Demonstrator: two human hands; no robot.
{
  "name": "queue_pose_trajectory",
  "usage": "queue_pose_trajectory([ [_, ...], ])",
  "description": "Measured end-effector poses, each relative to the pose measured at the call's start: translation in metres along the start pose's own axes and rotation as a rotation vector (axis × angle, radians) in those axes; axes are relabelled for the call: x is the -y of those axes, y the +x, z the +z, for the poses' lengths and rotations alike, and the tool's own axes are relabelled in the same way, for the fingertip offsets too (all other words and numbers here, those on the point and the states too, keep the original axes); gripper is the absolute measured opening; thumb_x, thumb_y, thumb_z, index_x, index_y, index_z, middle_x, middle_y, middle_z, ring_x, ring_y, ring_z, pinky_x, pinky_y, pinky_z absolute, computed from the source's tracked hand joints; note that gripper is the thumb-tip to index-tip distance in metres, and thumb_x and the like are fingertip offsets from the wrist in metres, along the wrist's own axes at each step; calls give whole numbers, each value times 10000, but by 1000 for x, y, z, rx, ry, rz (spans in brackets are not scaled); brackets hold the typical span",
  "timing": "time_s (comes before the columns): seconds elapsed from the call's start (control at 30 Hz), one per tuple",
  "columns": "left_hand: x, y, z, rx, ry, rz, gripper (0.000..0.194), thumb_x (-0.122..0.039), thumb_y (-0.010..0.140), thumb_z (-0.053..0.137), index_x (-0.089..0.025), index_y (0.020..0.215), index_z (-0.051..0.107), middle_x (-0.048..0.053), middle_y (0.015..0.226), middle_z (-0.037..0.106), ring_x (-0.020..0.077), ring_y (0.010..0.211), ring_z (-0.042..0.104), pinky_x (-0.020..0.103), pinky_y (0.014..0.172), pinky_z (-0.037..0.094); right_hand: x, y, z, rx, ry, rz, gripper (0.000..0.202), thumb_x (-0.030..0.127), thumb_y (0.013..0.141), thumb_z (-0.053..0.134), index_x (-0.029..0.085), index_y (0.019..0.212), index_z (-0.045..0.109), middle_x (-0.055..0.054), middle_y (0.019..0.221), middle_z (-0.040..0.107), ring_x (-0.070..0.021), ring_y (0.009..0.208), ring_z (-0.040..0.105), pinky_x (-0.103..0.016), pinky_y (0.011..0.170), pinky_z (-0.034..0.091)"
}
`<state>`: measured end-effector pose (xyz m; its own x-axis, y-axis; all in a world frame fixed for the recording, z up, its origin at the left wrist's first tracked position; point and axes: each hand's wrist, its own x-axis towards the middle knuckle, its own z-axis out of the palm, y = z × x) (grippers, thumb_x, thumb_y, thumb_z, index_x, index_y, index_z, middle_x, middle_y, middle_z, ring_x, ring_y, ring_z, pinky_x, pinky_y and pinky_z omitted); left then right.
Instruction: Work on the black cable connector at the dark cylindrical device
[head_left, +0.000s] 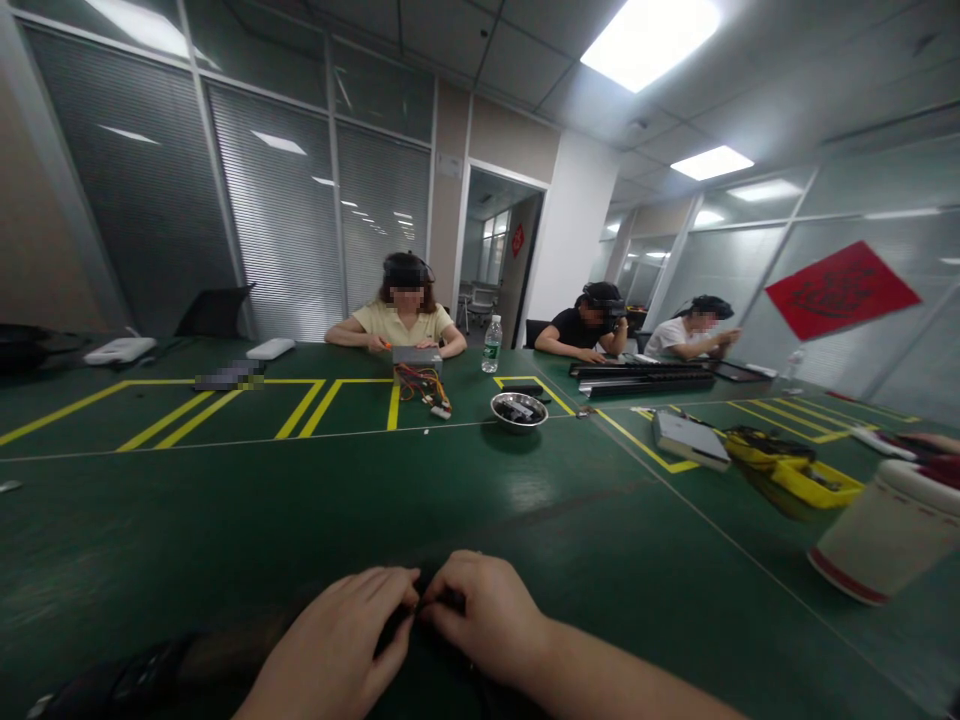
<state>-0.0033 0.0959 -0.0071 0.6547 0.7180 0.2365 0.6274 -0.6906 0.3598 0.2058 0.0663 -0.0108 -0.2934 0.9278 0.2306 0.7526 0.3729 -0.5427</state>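
Observation:
At the bottom centre, my left hand (341, 632) and my right hand (491, 615) meet with their fingertips almost touching. Both are closed in a pinch around something small and dark, mostly covered by the fingers; its kind does not show. A dark, blurred, elongated object (127, 678) lies at the lower left, partly behind my left hand and forearm. Under my hands is the green tabletop (315, 510).
A metal bowl (519, 410) of small dark parts stands ahead, near a water bottle (492, 345). Across the table, a person handles a metal box (417, 356) with coloured wires. To the right are a grey box (690, 440), a yellow tray (817, 484) and a white container (889, 530).

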Motion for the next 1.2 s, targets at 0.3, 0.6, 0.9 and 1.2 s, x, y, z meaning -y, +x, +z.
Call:
queue_pose_trajectory([
  [0.3, 4, 1, 4, 15, 8, 7, 281, -173, 842, 494, -257, 1048, 667, 28, 1159, 684, 243, 1083, 633, 443, 968, 487, -3, -1, 3, -3, 11, -2, 58, 218, 826, 685, 240, 877, 703, 24, 860, 683, -126, 828, 622, -199, 737, 417],
  [0.6, -7, 3, -4, 46, 37, -1, 228, -166, 834, 506, -237, 983, 663, 28, 1112, 698, 238, 1025, 653, 406, 922, 511, -5, 0, 6, 6, 21, 4, 89, 182, 792, 698, 236, 863, 702, 26, 850, 677, -120, 826, 612, -191, 722, 405],
  [0.9, -5, 4, -3, 33, 23, 14, 230, -151, 821, 512, -238, 971, 663, 17, 1108, 700, 242, 1037, 653, 417, 918, 514, -3, 0, 3, 18, 17, 8, 72, 198, 817, 689, 235, 876, 709, 27, 862, 681, -116, 835, 611, -194, 745, 408],
  [1.2, -1, 2, -1, -17, 50, 26, 283, -177, 836, 513, -235, 1067, 666, 48, 1132, 702, 254, 1028, 669, 431, 907, 541, -3, 0, 4, 44, 19, 35, 92, 192, 827, 682, 240, 898, 714, 16, 897, 688, -135, 878, 626, -212, 787, 425],
])
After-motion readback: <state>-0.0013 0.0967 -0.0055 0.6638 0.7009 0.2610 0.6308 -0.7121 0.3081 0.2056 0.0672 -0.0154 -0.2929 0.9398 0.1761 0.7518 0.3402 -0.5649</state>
